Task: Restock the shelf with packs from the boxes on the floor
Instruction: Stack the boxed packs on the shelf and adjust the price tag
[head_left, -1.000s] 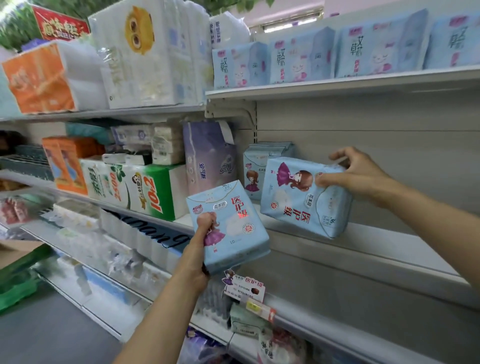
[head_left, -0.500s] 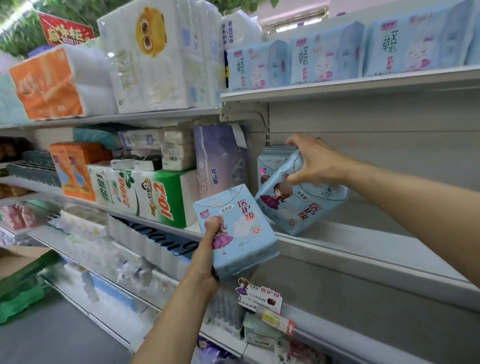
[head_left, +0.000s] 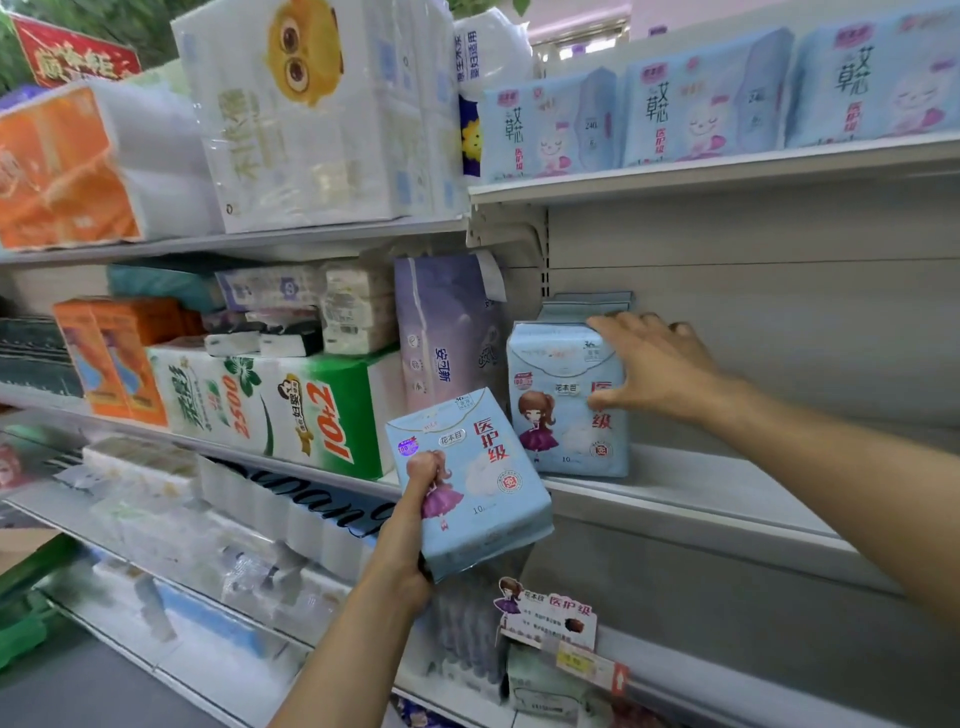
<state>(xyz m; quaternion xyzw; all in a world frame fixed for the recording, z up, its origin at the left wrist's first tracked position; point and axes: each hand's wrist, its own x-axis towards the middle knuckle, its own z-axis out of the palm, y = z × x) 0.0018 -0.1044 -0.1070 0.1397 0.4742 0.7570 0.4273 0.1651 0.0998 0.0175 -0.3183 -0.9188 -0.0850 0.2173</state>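
Note:
A light blue pack with a cartoon girl (head_left: 563, 410) stands upright on the grey middle shelf (head_left: 727, 499), in front of another pack of the same kind (head_left: 576, 306). My right hand (head_left: 649, 364) holds its upper right side, fingers over the top and thumb on the front. My left hand (head_left: 415, 519) grips a second identical pack (head_left: 478, 483) by its left edge, tilted, just in front of and below the shelf's edge.
A purple pack (head_left: 441, 332) and a green tissue bundle (head_left: 291, 410) fill the shelf to the left. Blue packs (head_left: 701, 109) line the shelf above. To the right of the standing pack the shelf is bare. A price tag (head_left: 550, 618) hangs on the lower shelf.
My right hand has turned its pack from tilted to upright and set it on the shelf against the one behind. My left hand kept its pack in about the same place.

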